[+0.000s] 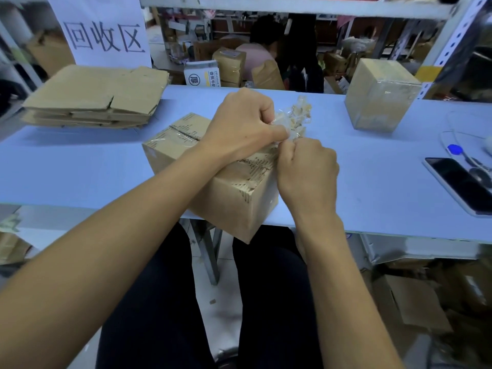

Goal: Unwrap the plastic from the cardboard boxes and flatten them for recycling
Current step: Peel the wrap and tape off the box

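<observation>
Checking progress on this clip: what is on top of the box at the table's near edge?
Both hands, left hand and right hand, rest on the box, pulling crumpled plastic tape off it. Torn strips show along the top seam. The hands cover the seam's middle.

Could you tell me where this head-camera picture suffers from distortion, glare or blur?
In the head view, the wide-angle lens bows the table edges and leans the shelf post inward; the crumpled plastic pinched between left hand and right hand glints softly; the phone screen reflects dimly; the background person and clutter are dark and soft; the box stays fairly sharp.
</observation>
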